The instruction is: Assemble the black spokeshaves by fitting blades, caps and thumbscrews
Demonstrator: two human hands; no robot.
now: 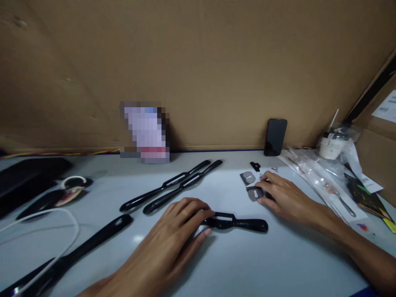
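My left hand point(184, 233) is closed around the left part of a black spokeshave body point(250, 225), whose slotted middle and right handle show; its left end is hidden under my fingers. Over to the right, my right hand point(283, 198) has thumb and index finger at the edges of a grey metal blade point(254, 194) with a keyhole slot. Just behind it lies a second metal blade point(248, 178). A small black cap piece point(255, 166) and a small screw point(274, 168) are beyond the fingertips.
Two black spokeshave bodies point(163, 187) lie side by side behind my left hand. At left are another black handle point(95, 237), a white cable point(76, 231) and a dark case point(31, 177). A phone point(275, 137) leans on the cardboard wall; plastic packets point(324, 185) and a cup point(332, 146) stand right.
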